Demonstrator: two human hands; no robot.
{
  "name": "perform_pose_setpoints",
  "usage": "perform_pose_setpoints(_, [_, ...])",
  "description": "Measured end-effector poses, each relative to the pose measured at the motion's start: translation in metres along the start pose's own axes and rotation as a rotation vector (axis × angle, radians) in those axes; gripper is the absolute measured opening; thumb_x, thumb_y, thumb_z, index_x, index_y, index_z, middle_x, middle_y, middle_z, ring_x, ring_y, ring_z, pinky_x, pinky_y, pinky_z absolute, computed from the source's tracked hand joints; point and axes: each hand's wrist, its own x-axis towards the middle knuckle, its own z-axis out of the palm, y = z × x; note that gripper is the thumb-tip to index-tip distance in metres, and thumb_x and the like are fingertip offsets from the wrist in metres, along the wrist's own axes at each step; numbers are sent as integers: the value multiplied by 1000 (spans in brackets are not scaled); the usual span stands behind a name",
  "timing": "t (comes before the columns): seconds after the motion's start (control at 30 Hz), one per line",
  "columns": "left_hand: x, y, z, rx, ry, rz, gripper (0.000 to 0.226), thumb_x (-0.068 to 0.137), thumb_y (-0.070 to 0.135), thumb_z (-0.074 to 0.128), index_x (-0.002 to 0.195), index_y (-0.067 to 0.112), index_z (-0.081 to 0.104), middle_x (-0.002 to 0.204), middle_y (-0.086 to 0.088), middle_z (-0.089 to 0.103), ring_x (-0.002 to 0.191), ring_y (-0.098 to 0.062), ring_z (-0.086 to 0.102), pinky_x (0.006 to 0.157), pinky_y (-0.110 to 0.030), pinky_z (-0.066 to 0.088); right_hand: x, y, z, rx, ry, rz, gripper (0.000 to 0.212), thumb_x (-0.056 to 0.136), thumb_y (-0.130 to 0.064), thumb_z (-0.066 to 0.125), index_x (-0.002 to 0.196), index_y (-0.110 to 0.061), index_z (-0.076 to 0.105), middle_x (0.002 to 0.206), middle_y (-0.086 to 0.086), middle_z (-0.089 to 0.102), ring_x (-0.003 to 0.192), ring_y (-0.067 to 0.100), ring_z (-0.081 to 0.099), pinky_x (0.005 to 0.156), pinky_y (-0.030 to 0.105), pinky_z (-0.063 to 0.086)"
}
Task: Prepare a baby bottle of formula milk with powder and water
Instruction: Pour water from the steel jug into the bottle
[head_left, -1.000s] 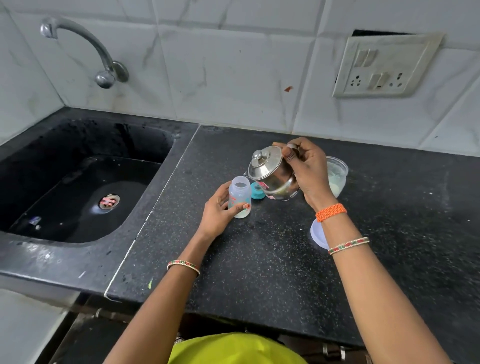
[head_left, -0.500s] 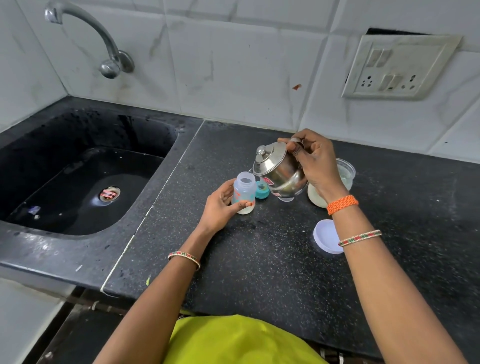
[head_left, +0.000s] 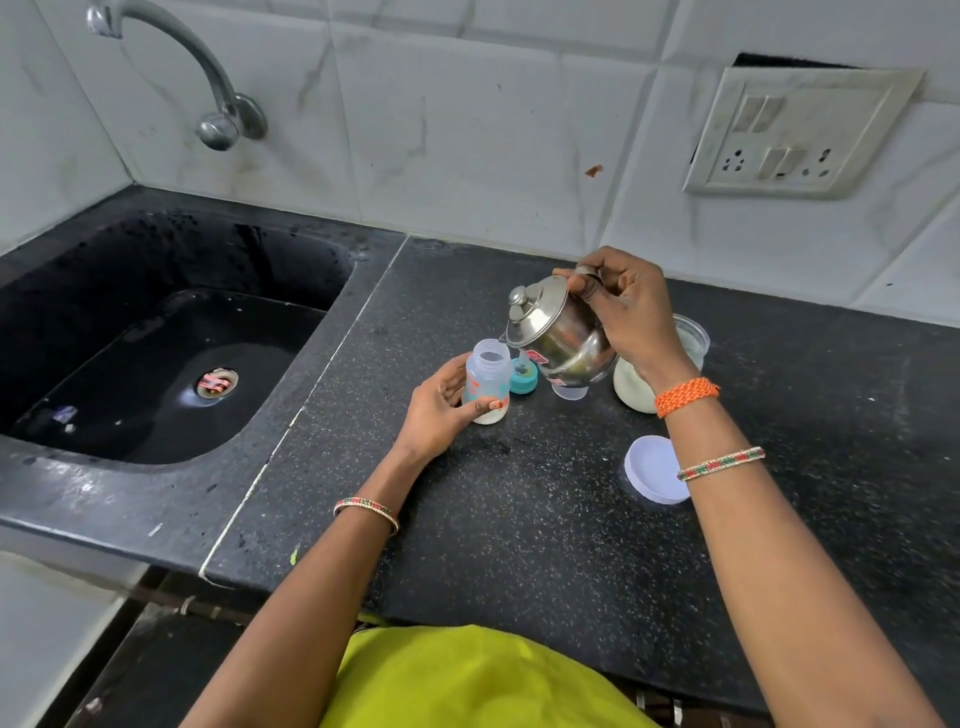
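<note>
A small clear baby bottle (head_left: 487, 382) with orange print stands open on the black counter (head_left: 519, 519), white powder at its bottom. My left hand (head_left: 441, 410) grips it from the left. My right hand (head_left: 623, 317) holds a lidded steel kettle (head_left: 558, 335) by its handle, tilted left, its spout just above the bottle's mouth. A teal bottle collar (head_left: 523, 376) lies right behind the bottle. A clear plastic cap (head_left: 569, 392) sits under the kettle. A clear jar of white powder (head_left: 636, 387) stands open behind my right wrist.
The jar's white lid (head_left: 652, 475) lies on the counter under my right forearm. A black sink (head_left: 156, 364) with a steel tap (head_left: 208, 93) is at the left. A switch and socket plate (head_left: 795, 132) hangs on the tiled wall.
The kettle has tipped further left, bringing its spout over the bottle's mouth. My left hand stays on the bottle. The camera has shifted slightly.
</note>
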Motion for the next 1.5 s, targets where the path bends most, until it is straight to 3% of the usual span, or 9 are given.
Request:
perform_pose_setpoints(0.13, [-1, 1, 0, 7, 6, -2, 59, 77, 3, 75, 126, 22, 50, 122, 12, 59, 108, 12, 58, 91, -9, 44, 4, -2, 0, -58, -12, -9, 22, 87, -8, 66, 77, -27, 61, 77, -17, 72, 98, 9, 70, 82, 21, 52])
perform_pose_setpoints(0.37, [-2, 0, 0, 0, 6, -6, 62, 76, 3, 75, 131, 18, 49, 124, 10, 59, 109, 10, 58, 94, -12, 45, 7, -3, 0, -139, -15, -16, 19, 87, -11, 67, 78, -26, 61, 87, 3, 72, 97, 11, 70, 84, 28, 54])
perform_pose_setpoints(0.63, [-1, 0, 1, -18, 1, -14, 65, 77, 0, 73, 136, 9, 46, 125, 9, 56, 106, 14, 57, 88, -7, 45, 10, -8, -2, -251, -10, -17, 5, 87, -15, 68, 84, -19, 65, 88, 3, 72, 95, 12, 69, 85, 30, 54])
perform_pose_setpoints(0.77, [-1, -1, 0, -13, 3, -21, 66, 77, 2, 74, 136, 9, 47, 129, 6, 57, 112, 6, 57, 93, -10, 45, 11, -14, -1, -278, -6, -24, 9, 86, -17, 68, 80, -23, 64, 80, -3, 69, 83, 12, 67, 79, 30, 53])
perform_pose_setpoints(0.87, [-1, -2, 0, 2, -3, -25, 64, 77, 2, 75, 135, 9, 48, 131, 2, 57, 115, 1, 56, 94, -11, 45, 11, -16, -2, -290, -2, -34, 18, 86, -19, 69, 75, -31, 62, 81, 4, 70, 91, 24, 69, 80, 36, 54])
perform_pose_setpoints(1.03, [0, -2, -2, 24, -18, -43, 68, 76, 7, 77, 137, 11, 46, 138, -3, 55, 124, -9, 53, 107, -26, 42, 12, -17, -4, -311, 2, -41, 7, 86, -20, 69, 81, -19, 63, 74, -1, 66, 73, 14, 62, 73, 30, 51])
perform_pose_setpoints(1.2, [-3, 1, -1, 90, -73, -60, 92, 70, 9, 82, 146, 20, 31, 137, 7, 47, 125, -2, 44, 97, -3, 33, 12, -18, -5, -302, 20, -41, 6, 86, -18, 69, 82, -19, 64, 74, -4, 66, 75, 13, 63, 73, 28, 51])
perform_pose_setpoints(1.43, [-7, -2, -3, 172, -82, -17, 108, 69, 7, 76, 151, 22, 7, 152, -7, 33, 136, -13, 39, 113, -27, 30, 12, -20, -4, -312, 28, -31, 9, 86, -20, 68, 86, -11, 67, 87, 14, 72, 87, 29, 68, 78, 35, 54])
perform_pose_setpoints(1.5, [-7, -2, -3, 177, -72, -8, 106, 72, 4, 75, 151, 19, 6, 152, -9, 33, 133, -10, 40, 110, -19, 32, 13, -20, -4, -301, 25, -31, 12, 86, -21, 68, 86, -9, 67, 88, 17, 72, 89, 31, 68, 79, 39, 55])
